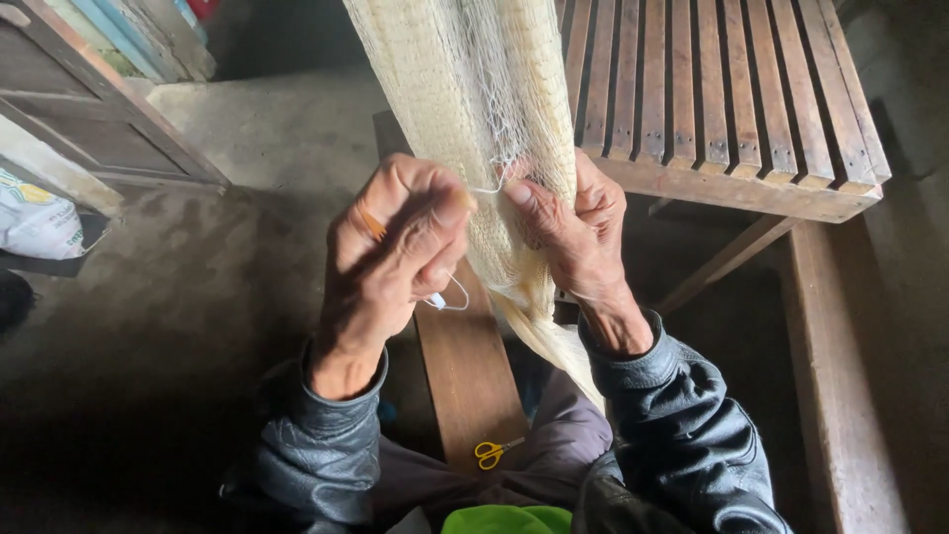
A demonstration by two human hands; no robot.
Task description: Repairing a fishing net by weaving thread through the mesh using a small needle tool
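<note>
A pale cream fishing net (465,89) hangs down from the top of the view and drapes toward my lap. My left hand (395,247) is closed around a thin white thread, which loops out below the fist, and a small orange tool shows between its fingers. My thumb pinches the thread against the net's edge. My right hand (573,232) grips a bunched fold of the net from the right, fingers curled into the mesh. Both thumbs almost meet at one mesh knot. I wear dark leather sleeves.
A wooden plank bench (465,376) runs under my hands, with small yellow-handled scissors (491,453) lying on it near my lap. A slatted wooden platform (732,109) stands at the right. A wooden door frame (89,109) and a white sack (35,222) are at the left on the concrete floor.
</note>
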